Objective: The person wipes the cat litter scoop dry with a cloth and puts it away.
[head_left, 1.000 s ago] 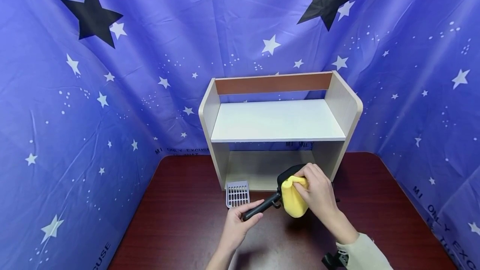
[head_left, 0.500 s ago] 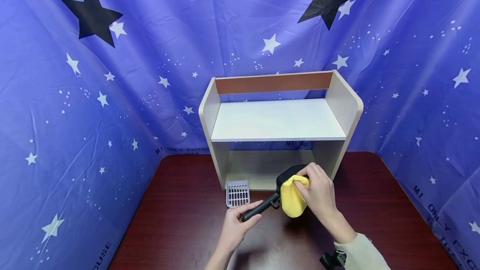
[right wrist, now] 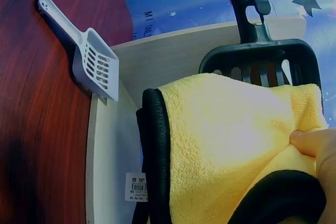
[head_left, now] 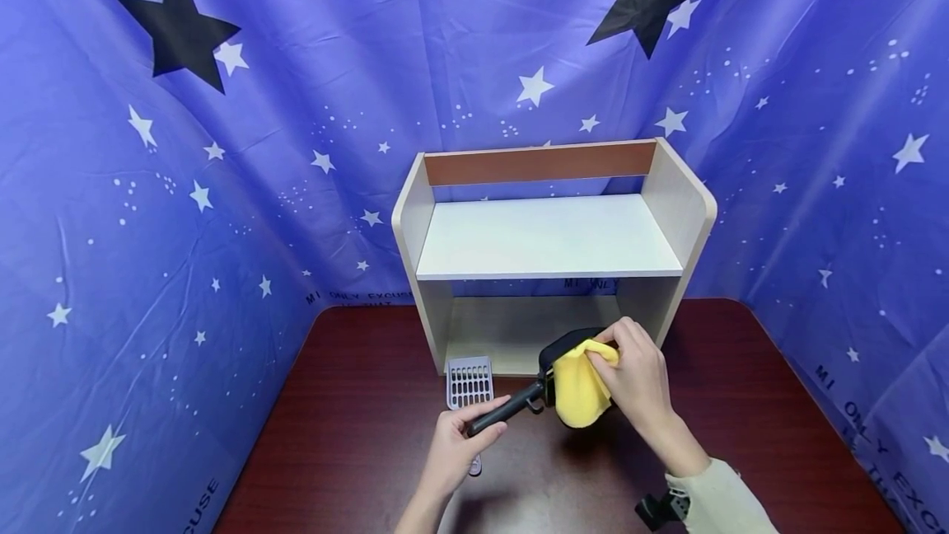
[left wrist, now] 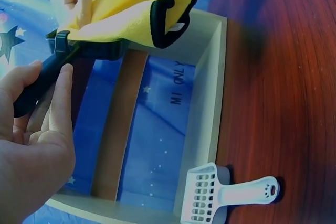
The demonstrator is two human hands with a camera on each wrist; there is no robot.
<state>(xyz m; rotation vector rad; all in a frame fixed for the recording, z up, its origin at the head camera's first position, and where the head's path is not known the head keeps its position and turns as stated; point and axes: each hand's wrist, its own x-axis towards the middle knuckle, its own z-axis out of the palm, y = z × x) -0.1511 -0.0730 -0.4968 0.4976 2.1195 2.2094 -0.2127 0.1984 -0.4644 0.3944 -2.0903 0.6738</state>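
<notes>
My left hand [head_left: 447, 445] holds a black slotted litter scoop [right wrist: 257, 51] by its handle, above the table. Thumb and fingers lie on either side of that handle in the left wrist view. A yellow cloth [head_left: 580, 392] with black edging is pinched in my right hand [head_left: 639, 373]. The cloth lies against the scoop's head and hides much of it. In the right wrist view a white tag [right wrist: 136, 187] hangs at the cloth's edge. Below my left hand, a pale grey slotted litter scoop [left wrist: 247, 192] rests on the table with its head at the shelf's front edge.
A two-tier pale wooden shelf [head_left: 549, 237] stands at the back of the dark red-brown table [head_left: 356, 435]. Blue fabric with stars [head_left: 319, 105] hangs behind and along both sides.
My left hand and the black scoop have shifted slightly left, baring the end of the grey scoop's handle. My right hand, still pinching the cloth, has moved slightly right and up.
</notes>
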